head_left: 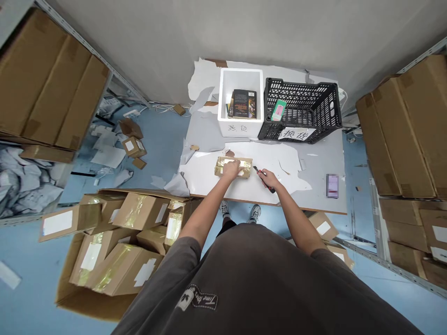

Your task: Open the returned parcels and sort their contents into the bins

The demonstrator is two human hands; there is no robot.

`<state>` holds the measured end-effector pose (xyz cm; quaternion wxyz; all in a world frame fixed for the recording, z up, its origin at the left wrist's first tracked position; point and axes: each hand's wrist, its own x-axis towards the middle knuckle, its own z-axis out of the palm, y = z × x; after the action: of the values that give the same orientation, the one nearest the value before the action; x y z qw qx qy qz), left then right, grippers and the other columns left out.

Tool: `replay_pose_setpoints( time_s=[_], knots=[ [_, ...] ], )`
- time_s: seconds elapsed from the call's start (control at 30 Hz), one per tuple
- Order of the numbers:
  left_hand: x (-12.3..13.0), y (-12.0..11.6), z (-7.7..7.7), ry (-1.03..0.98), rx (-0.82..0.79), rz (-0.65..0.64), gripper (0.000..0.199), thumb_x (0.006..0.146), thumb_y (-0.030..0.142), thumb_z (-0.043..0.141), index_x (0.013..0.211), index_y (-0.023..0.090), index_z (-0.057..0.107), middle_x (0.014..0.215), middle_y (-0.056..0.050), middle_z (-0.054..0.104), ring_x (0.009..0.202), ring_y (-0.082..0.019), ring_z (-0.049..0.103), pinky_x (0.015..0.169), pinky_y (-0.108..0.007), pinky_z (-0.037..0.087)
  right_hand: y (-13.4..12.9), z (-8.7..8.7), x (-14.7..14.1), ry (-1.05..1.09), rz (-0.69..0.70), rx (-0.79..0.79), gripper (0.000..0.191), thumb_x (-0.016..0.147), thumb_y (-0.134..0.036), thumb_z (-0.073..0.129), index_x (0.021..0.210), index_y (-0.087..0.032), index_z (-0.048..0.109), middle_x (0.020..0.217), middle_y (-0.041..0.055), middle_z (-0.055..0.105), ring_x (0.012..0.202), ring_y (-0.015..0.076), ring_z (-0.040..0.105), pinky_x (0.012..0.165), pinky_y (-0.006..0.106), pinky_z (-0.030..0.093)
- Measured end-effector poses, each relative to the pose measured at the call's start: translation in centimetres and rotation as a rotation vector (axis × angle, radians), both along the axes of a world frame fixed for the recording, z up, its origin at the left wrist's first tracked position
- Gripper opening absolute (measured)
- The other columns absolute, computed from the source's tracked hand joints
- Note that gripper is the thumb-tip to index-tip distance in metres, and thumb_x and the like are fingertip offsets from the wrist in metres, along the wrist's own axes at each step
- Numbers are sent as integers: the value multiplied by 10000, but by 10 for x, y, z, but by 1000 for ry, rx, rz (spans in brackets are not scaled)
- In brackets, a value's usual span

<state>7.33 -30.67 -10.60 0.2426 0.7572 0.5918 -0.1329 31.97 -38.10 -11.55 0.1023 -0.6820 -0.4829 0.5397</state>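
My left hand is on top of a small cardboard box, its fingers bent and holding the box down against the table. Shiny yellowish tape runs over this box, and a pale label shows partly beside my fingers. Just right of the box, my right hand is closed around a red and black utility knife. The knife's front end points up and left, near the box's right end but apart from it. Whether a blade is out is too small to tell.
On the white-covered table stand a white foam bin with books and a black plastic crate with a green and pink item. A phone lies right. At lower left, a large carton holds several taped boxes. Shelves flank both sides.
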Motion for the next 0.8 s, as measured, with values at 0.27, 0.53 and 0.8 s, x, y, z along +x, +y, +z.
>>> replay_pose_setpoints(
  time_s=[0.27,0.53,0.8],
  knots=[
    [-9,11,-23,-28,82,-21,782,1031,419,711,1767,366,452,1879,-85,346,1771,-370,200,1392,-607,270,8,6,8,-158,110,143,338,1175,-528,430,985,-284,566,700,-26,656,652,222,655,695,301,459],
    [-11,2,-57,-85,138,-122,691,1111,385,555,1743,128,448,1844,-281,328,1770,-360,234,1411,-598,210,28,-2,6,-378,364,246,201,1095,-456,683,1161,-267,672,1066,67,793,965,266,702,757,303,419],
    [-12,-3,-70,-127,117,-88,678,1084,382,513,1734,194,467,1855,-218,344,1779,-316,201,1443,-584,160,53,-3,7,-552,542,390,304,1129,-493,656,1306,-251,706,1273,148,750,1178,330,661,884,364,462]
  ],
)
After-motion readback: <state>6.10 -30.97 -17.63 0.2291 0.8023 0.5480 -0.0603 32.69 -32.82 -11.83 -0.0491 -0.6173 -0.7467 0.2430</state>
